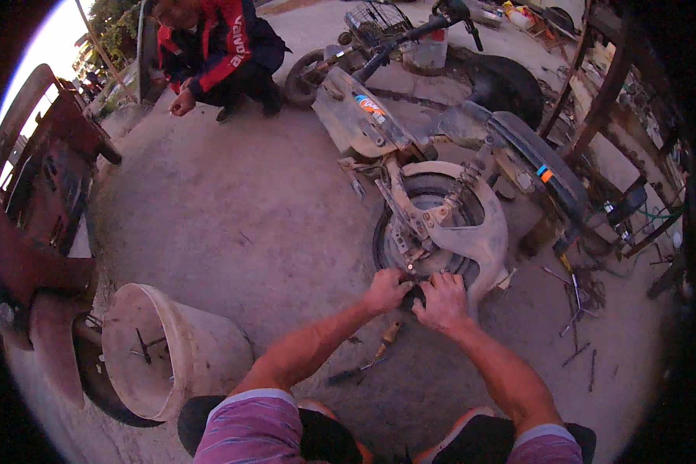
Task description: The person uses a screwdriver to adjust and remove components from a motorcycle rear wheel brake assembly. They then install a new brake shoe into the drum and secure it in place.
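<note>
Lying on its side, the scooter is handled by its wheel, left hand and right hand bent; grip cannot be told.

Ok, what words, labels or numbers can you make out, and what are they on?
White lettering on the crouching person's red sleeve: large, wording not copied.
Orange, white and blue decal on the scooter's dusty panel: stylised, wording not copied.
Blue-and-orange sticker on the dark side panel: too small to read.
Wheel by the hands: none readable.
</note>
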Motion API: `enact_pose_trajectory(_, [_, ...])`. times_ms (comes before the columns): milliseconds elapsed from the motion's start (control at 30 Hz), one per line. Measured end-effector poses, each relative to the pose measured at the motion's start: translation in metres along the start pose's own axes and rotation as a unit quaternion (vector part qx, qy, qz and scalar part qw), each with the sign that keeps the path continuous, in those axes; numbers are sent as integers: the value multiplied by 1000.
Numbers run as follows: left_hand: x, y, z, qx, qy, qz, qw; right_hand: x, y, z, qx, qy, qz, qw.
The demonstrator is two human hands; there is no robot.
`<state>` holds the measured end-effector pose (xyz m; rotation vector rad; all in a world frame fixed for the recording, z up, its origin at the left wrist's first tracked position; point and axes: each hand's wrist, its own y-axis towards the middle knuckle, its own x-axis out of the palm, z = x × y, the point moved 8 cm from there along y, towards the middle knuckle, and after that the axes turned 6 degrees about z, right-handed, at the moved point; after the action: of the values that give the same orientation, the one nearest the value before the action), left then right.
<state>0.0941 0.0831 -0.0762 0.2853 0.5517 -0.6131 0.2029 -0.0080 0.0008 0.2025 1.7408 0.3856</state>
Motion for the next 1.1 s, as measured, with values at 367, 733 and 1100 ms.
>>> enact_pose_trajectory(367, [1, -6, 6, 97, 46, -40, 993, 29, 8, 2, 92, -15, -146, 985])
enact_pose_trajectory(733, [-5, 6, 8, 106, 98, -123, 982, 26, 1, 6, 67, -2, -16, 998])
enact_pose_trajectory(1100, [-18, 4, 19, 19, -25, -82, 996, 1, -1, 14, 52, 96, 66, 992])
